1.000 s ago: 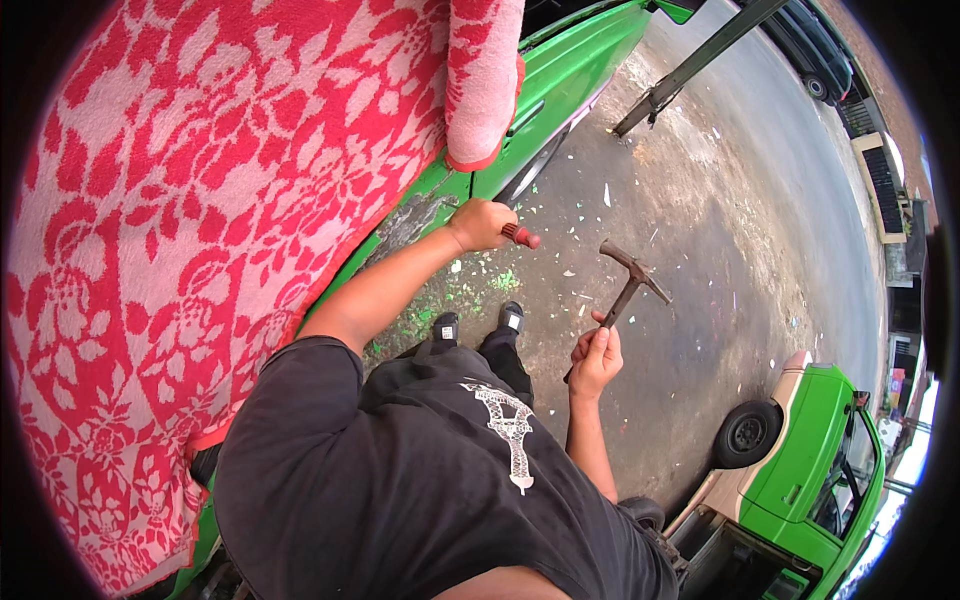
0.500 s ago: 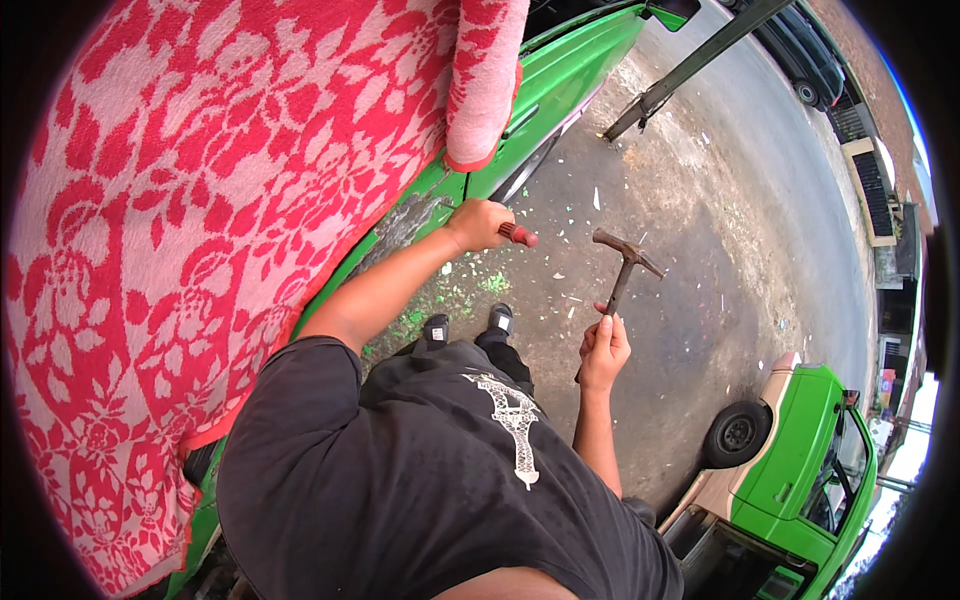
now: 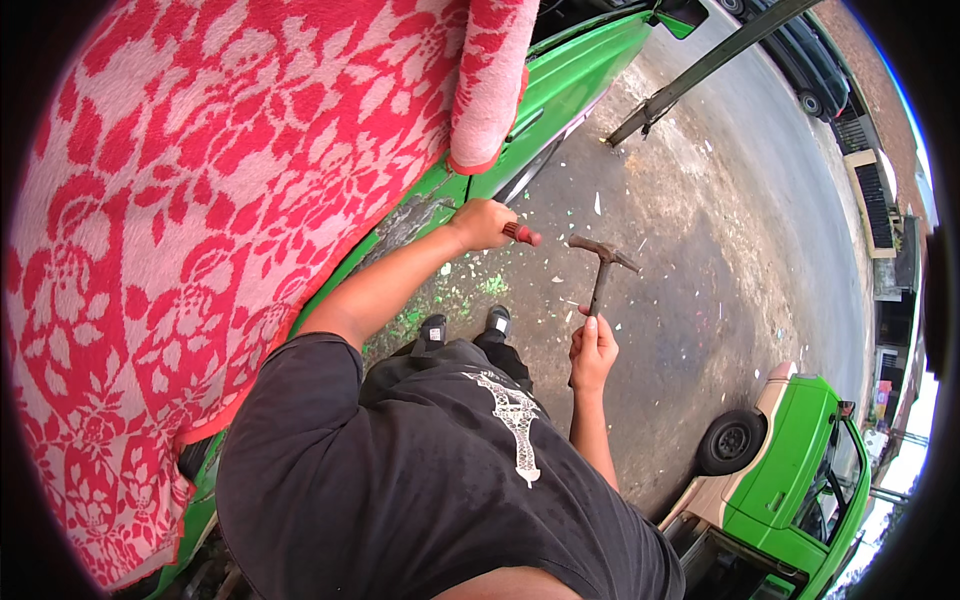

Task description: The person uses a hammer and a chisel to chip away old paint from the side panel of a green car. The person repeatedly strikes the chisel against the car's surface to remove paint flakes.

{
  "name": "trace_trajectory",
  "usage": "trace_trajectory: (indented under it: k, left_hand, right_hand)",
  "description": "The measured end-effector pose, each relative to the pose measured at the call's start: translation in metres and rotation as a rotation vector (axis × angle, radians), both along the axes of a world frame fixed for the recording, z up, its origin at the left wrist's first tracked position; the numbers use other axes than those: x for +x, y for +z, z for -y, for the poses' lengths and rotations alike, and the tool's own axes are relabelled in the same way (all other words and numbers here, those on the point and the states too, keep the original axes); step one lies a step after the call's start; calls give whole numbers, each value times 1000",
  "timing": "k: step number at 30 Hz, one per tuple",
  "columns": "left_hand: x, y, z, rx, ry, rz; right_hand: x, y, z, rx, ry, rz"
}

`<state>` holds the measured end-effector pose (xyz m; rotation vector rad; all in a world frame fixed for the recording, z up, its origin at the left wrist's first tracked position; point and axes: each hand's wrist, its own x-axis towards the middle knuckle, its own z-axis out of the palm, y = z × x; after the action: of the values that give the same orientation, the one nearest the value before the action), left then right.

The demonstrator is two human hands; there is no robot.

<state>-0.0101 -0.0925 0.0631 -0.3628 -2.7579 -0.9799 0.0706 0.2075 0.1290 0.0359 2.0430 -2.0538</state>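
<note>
My left hand grips a red-handled tool whose tip is pressed against the scraped, damaged edge of a green car body; the tool's working end is hidden by the hand. My right hand holds a dark hammer by its handle, head raised to the right of the red handle and apart from it. I stand close to the car, my dark shoes on the ground below.
A large red and pink flowered blanket covers the car on the left. Paint flakes lie scattered on the stained concrete. A metal bar slants at the top. A green and cream vehicle is parked at the lower right.
The hammer head has shifted slightly down and left toward the red-handled tool. My left hand stays against the car's edge.
</note>
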Motion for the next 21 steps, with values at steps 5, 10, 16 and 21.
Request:
trace_trajectory:
  k: [5, 10, 16, 21]
  left_hand:
    - [-6, -1, -3, -9, 11, 64]
    - [-9, 2, -5, -3, 23, 100]
    - [-17, 0, -1, 12, 57, 47]
    - [-10, 2, 2, -43, 56, 169]
  right_hand:
    - [-4, 1, 0, 20, 0, -5]
    - [-11, 12, 5, -53, -63, -73]
    - [-10, -37, 21, 187, 62, -67]
    - [-17, -6, 10, -102, -117, -97]
